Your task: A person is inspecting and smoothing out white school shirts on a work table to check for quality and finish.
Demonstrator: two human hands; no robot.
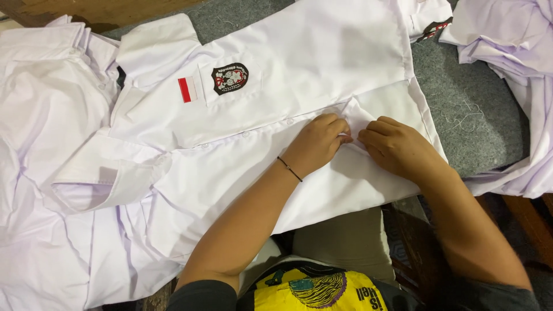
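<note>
A white short-sleeved shirt [299, 63] lies flat on a grey felt surface, collar to the left, with a dark embroidered badge [230, 78] and a small red-and-white patch [187, 89] on its chest pocket. My left hand [317, 141], a thin black band at its wrist, pinches the button placket near the shirt's lower end. My right hand [397, 147] grips the same raised fold of cloth right beside it. Fingertips of both hands are tucked into the fabric.
More white shirts are piled at the left [40, 115] and at the top right [512, 46]. The grey felt surface [466, 115] shows between them. A brown wooden edge [524, 219] runs along the lower right, near my lap.
</note>
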